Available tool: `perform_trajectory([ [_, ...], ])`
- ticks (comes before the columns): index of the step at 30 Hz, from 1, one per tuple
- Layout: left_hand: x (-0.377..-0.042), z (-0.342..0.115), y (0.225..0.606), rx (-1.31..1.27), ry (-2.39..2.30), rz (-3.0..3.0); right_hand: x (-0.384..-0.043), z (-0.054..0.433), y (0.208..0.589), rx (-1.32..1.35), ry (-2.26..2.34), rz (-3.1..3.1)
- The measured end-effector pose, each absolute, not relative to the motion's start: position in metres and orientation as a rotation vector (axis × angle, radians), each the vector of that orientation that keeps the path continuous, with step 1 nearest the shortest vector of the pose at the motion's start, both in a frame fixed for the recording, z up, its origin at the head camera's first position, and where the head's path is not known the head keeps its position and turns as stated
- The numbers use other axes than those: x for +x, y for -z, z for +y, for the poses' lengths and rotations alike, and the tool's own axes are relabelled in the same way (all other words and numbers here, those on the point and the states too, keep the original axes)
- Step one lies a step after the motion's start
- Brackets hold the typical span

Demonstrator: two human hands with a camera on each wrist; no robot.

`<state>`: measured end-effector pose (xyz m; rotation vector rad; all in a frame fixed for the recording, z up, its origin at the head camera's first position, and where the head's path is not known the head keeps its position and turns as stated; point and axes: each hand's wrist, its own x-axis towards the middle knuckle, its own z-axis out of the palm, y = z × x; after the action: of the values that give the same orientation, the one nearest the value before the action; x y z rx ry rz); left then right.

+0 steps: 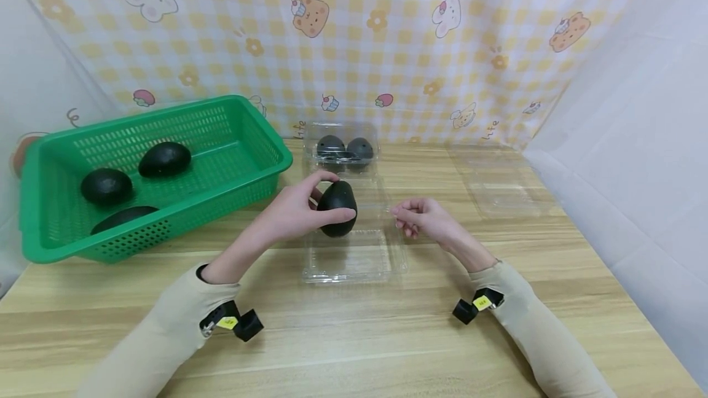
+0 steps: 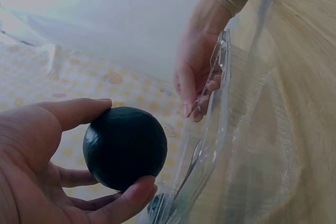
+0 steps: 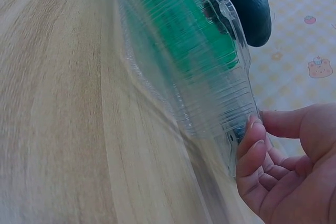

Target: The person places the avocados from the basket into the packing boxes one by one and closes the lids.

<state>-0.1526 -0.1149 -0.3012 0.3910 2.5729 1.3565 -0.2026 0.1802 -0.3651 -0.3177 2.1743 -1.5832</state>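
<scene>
My left hand [image 1: 293,212] grips a dark avocado [image 1: 338,206] between thumb and fingers, above an open clear plastic clamshell box [image 1: 354,275]. In the left wrist view the avocado [image 2: 125,148] shows its round end, with the box rim beside it. My right hand [image 1: 424,221] is at the right edge of the same box. Seen from the right wrist, this hand [image 3: 286,163] pinches the rim between thumb and fingertips, and the ribbed clear wall [image 3: 194,72] stretches away from it.
A green basket [image 1: 182,217] at the left holds three dark avocados, one partly hidden by its front wall. Behind the open box, a clear box [image 1: 340,129] contains two avocados. More clear plastic packaging [image 1: 500,189] lies at the right, near the back curtain.
</scene>
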Motion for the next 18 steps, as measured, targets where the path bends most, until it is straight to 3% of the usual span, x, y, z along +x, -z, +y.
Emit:
perform_trajectory([
  [18, -0.156, -0.085, 0.317, 0.466, -1.307, 2.499, -0.203, 0.181, 0.365, -0.335, 1.58, 2.18],
])
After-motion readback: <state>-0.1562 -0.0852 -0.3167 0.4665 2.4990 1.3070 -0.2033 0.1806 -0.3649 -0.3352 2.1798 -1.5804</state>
